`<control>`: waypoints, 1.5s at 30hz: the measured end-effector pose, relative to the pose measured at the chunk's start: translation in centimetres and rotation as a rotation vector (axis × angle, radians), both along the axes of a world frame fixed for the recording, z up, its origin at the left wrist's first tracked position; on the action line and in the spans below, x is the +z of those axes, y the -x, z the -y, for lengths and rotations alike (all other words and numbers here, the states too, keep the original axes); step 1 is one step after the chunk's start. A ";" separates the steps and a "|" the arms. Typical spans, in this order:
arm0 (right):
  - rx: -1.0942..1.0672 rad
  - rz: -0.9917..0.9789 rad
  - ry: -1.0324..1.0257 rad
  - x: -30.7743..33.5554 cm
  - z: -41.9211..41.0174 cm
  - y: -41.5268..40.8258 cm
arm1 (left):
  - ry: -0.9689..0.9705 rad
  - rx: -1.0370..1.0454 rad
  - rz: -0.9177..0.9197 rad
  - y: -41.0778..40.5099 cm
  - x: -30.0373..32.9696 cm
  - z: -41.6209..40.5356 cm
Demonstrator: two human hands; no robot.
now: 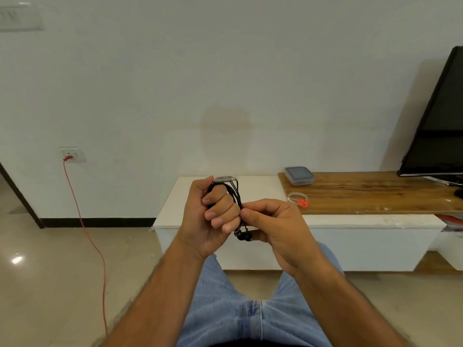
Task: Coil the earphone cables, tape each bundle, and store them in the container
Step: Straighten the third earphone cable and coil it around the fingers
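Black earphone cable (236, 196): looped in a coil around the fingers of the left hand; two earbuds (242, 235) hang at the lower end of the bundle, between both hands.
Left hand (209, 216): raised in front of the body, fingers curled tight around the coil, thumb up.
Right hand (275, 225): touching the left hand, thumb and fingertips pinching the cable strands beside the coil.
Clear container (299, 175): lidded, on the wooden top (375, 194), near its left end, well apart from the hands.
Tape roll (297, 196): clear, lying flat on the wooden top, nearer than the container.
Red scissors (303, 203): just beside the tape roll, touching or overlapping its rim.
White cabinet (325, 236): low, carrying the wooden top.
Screen (441, 121): dark, at the right edge.
Red cord (86, 229): runs from a wall socket (72, 154) down across the floor.
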State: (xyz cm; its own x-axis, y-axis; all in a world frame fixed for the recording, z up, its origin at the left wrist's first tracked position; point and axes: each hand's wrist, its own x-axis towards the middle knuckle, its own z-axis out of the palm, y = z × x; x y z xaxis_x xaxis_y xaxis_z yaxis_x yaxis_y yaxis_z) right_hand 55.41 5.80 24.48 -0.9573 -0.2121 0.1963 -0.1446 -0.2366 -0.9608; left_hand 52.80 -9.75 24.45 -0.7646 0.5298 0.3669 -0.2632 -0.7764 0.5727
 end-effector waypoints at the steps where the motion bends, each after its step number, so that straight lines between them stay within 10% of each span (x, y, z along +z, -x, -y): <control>1: -0.008 0.009 0.009 -0.2 0.2 0.2 | 0.014 0.017 0.011 0.1 -0.3 0.2; 45: -0.307 0.202 -0.004 -11.9 9.7 19.4 | 0.684 0.952 0.621 17.7 -11.2 4.8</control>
